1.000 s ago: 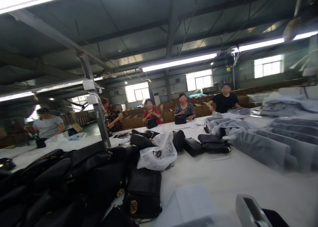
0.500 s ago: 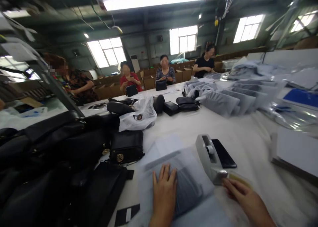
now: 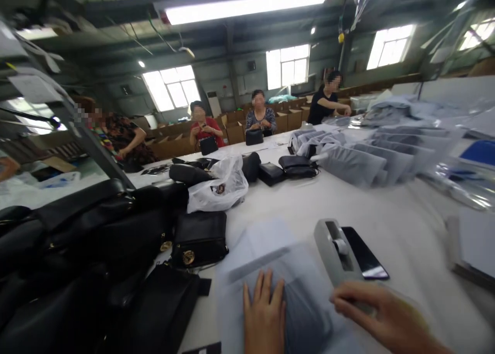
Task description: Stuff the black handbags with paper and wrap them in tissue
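1. Right hand (image 3: 381, 312) sits farther toward nine o'clock than earlier, before the tape dispenser (image 3: 328, 253), nearer the wrapped item (image 3: 305, 307).
2. Right grip: thumb and fingertips pinched; cannot tell whether they hold material.
3. Left hand (image 3: 265, 312): fingers spread, grasping nothing, resting on the wrapped item.
4. Wrapped item: on desk (image 3: 274, 202), six o'clock in view.
5. Phone (image 3: 363, 253): beside tape dispenser, three o'clock.

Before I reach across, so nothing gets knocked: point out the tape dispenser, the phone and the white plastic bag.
Tape dispenser (image 3: 332, 255), head view: its grey side wall.
Phone (image 3: 365, 253), head view: its dark face.
White plastic bag (image 3: 234, 182), head view: its crumpled film.
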Action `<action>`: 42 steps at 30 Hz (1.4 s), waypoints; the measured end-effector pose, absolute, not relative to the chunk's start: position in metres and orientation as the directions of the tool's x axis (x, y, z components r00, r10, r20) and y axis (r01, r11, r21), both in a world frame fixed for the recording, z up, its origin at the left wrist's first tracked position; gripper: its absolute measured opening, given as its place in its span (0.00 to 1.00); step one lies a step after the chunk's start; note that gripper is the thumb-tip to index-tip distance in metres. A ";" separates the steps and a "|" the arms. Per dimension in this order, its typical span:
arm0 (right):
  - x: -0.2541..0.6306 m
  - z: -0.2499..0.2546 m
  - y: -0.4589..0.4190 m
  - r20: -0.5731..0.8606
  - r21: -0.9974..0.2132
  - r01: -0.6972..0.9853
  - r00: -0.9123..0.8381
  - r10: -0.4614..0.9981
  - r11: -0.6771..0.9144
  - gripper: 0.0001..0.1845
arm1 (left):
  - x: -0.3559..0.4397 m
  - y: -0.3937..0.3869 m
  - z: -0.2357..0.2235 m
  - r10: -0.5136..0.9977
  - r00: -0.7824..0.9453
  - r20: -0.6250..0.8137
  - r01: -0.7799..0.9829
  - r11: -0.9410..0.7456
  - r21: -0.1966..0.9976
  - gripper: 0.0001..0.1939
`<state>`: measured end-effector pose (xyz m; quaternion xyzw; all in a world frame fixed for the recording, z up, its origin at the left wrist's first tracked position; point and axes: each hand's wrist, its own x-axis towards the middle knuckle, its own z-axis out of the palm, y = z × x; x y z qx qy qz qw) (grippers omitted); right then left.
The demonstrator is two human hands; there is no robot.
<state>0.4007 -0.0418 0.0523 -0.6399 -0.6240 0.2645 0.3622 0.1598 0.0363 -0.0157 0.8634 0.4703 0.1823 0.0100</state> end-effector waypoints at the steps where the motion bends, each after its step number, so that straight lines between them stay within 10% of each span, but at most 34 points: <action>1: 0.398 0.066 -0.024 0.104 -0.778 0.616 -0.069 0.992 0.124 0.14 | 0.159 0.035 -0.008 0.829 0.492 0.267 0.814 -0.546 0.197 0.21; 8: 0.383 0.079 0.103 -0.015 -0.618 0.601 -0.654 0.756 0.508 0.12 | 0.159 0.031 0.002 0.829 0.508 0.233 0.820 -0.549 0.163 0.22; 15: 0.351 0.071 0.153 -0.235 -0.249 0.664 -0.748 0.621 0.705 0.08 | 0.159 0.033 -0.006 0.814 0.515 0.268 0.826 -0.555 0.101 0.22; 21: 0.337 0.076 0.164 -0.292 0.034 0.698 -0.678 0.675 0.715 0.26 | 0.160 0.031 -0.006 0.819 0.515 0.252 0.828 -0.552 0.101 0.23; 35: 0.479 0.057 0.055 0.244 -0.366 0.928 0.174 0.954 -0.076 0.15 | 0.159 0.033 0.000 0.825 0.510 0.244 0.818 -0.553 0.160 0.21; 42: 0.469 0.006 -0.039 0.012 -0.610 0.669 0.543 0.840 -0.424 0.20 | 0.158 0.031 0.004 0.819 0.524 0.234 0.809 -0.564 0.162 0.20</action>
